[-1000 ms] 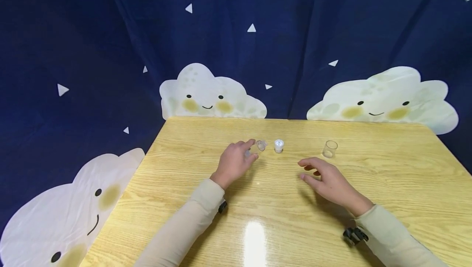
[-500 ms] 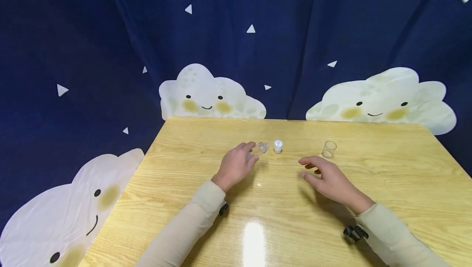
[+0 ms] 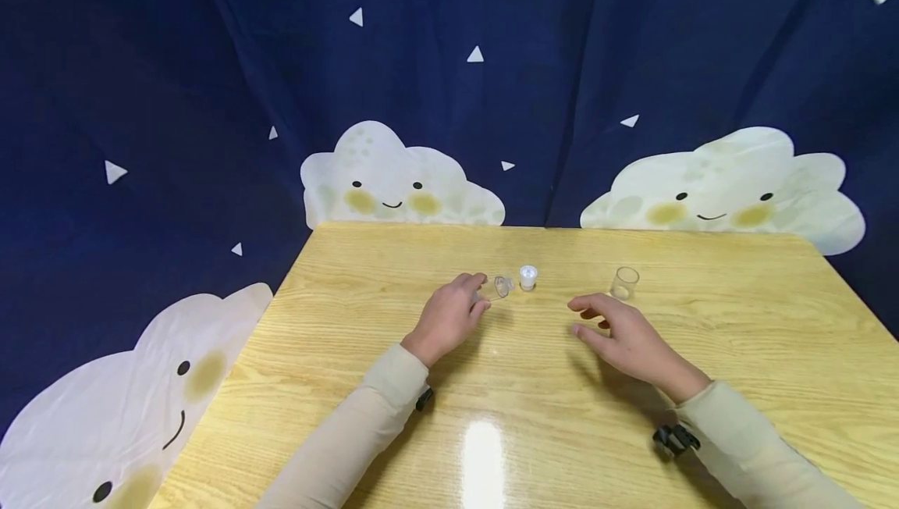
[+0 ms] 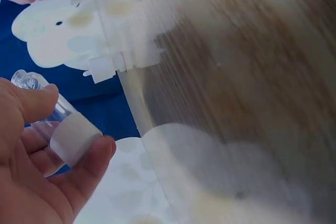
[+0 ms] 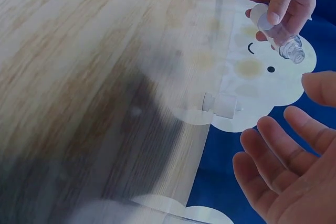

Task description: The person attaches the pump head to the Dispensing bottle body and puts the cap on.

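While the right hand [image 3: 628, 341] hangs relaxed and empty right of the white piece [image 3: 528, 278], the left hand [image 3: 448, 315] grips a clear bottle [image 5: 280, 36] just left of it, likely light, stiff and slippery, best held around its white end [image 4: 76, 138].

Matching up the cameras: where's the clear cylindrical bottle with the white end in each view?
Head: clear cylindrical bottle, just right of and below centre.
Left wrist: bottle at the left side, mid-height, white end pointing down-right.
Right wrist: bottle at upper right, white end toward upper left.
Shared landmark: the person's bare left hand, with the bottle in its grip in all three.
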`<move>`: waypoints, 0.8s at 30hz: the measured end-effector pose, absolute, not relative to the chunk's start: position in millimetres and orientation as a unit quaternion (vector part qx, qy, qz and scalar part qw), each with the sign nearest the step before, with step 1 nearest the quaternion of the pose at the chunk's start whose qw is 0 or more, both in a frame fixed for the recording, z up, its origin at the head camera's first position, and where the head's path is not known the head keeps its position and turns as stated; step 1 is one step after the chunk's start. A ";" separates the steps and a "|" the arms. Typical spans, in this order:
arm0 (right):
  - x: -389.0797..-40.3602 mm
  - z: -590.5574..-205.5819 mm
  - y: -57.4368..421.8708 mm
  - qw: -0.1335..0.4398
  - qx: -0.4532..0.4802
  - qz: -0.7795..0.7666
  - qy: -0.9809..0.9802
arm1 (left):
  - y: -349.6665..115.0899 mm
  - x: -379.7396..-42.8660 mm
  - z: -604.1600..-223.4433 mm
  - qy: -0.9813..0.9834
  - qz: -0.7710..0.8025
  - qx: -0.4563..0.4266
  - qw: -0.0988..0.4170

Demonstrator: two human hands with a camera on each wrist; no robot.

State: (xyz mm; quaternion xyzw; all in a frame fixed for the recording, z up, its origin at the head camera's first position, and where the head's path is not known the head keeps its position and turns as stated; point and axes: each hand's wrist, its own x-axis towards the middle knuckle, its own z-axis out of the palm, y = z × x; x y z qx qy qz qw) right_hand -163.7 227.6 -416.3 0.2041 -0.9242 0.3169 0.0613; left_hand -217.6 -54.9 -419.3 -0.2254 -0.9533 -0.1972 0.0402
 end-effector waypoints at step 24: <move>-185.8 -409.7 218.5 0.031 0.194 0.322 -0.926 | -53.7 -213.3 -418.7 -0.947 -0.222 -0.230 0.042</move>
